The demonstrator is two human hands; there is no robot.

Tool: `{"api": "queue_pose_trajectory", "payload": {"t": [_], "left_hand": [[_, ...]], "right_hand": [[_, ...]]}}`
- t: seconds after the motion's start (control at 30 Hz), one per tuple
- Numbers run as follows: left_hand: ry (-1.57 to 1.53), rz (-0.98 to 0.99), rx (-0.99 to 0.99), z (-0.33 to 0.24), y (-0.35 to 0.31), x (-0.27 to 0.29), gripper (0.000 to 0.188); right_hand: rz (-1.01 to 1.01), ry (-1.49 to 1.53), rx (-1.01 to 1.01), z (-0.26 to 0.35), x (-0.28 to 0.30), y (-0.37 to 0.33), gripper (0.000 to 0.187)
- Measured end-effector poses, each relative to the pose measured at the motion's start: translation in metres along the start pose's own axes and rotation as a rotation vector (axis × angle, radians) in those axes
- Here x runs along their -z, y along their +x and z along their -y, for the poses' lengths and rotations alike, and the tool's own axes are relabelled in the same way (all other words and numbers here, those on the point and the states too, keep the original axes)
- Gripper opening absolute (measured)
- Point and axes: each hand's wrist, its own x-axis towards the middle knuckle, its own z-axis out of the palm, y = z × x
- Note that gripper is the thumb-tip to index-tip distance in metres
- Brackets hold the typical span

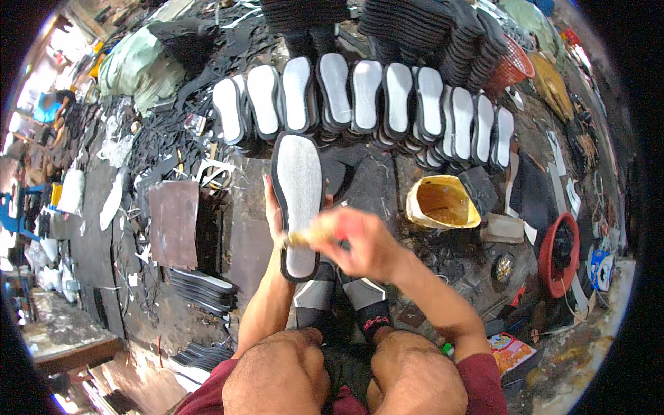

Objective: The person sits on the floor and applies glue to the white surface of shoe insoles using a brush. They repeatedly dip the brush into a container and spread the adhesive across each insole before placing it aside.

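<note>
My left hand [272, 209] grips a shoe sole [299, 173] from beneath, with fingers along its edges. The sole is long, black-rimmed and pale grey-white on its upper face, and it is held lengthwise above my feet. My right hand [360, 243], blurred by motion, is closed around a brush [301, 238]. The brush's yellowish end lies over the lower part of the sole's pale face; its handle is mostly hidden in my fingers. To the right stands a yellow tub [443, 200] with a crusted rim and yellowish stuff inside.
A curved row of stacked white-faced soles [335, 86] spans the far side, with tall black stacks [408, 34] behind. A brown sheet [174, 225] and dark soles [202, 290] lie left. At right are a red basin [559, 254], a red basket [510, 63] and scraps.
</note>
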Motion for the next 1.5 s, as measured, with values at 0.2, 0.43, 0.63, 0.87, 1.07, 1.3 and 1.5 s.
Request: {"api": "queue_pose_trajectory", "payload": {"t": [0.2,0.43,0.63,0.87,1.07,1.3,1.5], "left_hand": [[0.141,-0.24,-0.216,0.027,-0.019,-0.019,0.089],[-0.097,-0.047,-0.113,0.005,-0.02,0.003,0.076],[-0.179,-0.201,-0.314,-0.016,-0.003,0.014,0.079],[-0.209,-0.15,-0.22,-0.049,0.033,0.069,0.103],[0.126,-0.239,-0.651,-0.144,0.103,0.056,0.09],[1.622,-0.607,-0.708,0.028,0.025,0.153,0.069],[2.148,-0.31,-0.545,0.035,0.079,0.134,0.076]], "right_hand": [[-0.289,-0.212,-0.189,-0.069,0.034,0.09,0.022],[-0.311,0.171,-0.417,-0.06,0.019,0.057,0.035],[-0.01,0.168,-0.291,-0.001,-0.041,-0.08,0.039],[-0.585,0.214,-0.709,-0.007,0.06,-0.122,0.037],[-0.738,0.106,-0.74,-0.007,0.078,-0.141,0.042],[-0.917,-0.156,-0.658,-0.007,0.126,-0.154,0.042],[-0.667,-0.317,-0.702,-0.067,0.155,-0.146,0.021]]}}
